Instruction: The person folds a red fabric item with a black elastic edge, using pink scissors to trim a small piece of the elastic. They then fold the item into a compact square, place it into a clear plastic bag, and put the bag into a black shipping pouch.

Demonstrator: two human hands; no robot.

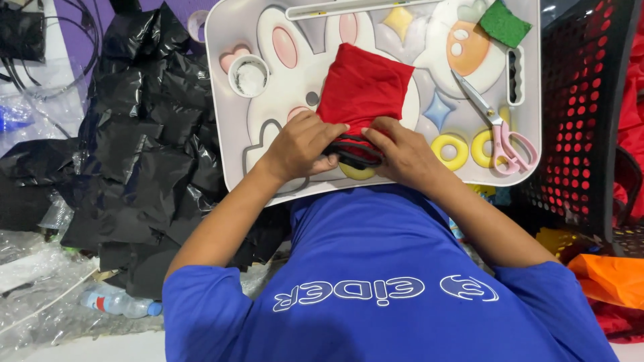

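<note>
Head view. Your left hand (303, 144) and right hand (401, 153) sit close together at the near edge of the pale plastic lap tray with cartoon rabbit print (225, 100), both pinched shut on the near hem of the folded red cloth piece with a dark trim band (362, 87). The cloth lies mid-tray, its far end running up toward the tray's centre.

Risks, as I judge them: the cloth is soft and limp, so if your two grips pull unevenly the fold likely skews or the layers slip apart. The tray looks smooth and glossy; the cloth could slide on it. The pink-handled steel scissors (500, 131) lie near the tray's right edge, blades pointing inward, close to your right wrist; a sideways sweep could catch them. The small round white cup (249, 76) near the left edge could tip if nudged.

Textures: crinkled black plastic sheeting (144, 141) heaps beside the left edge; a rigid black perforated basket (580, 114) stands off the right edge; a green spongy square (504, 23) rests at the far right corner.
</note>
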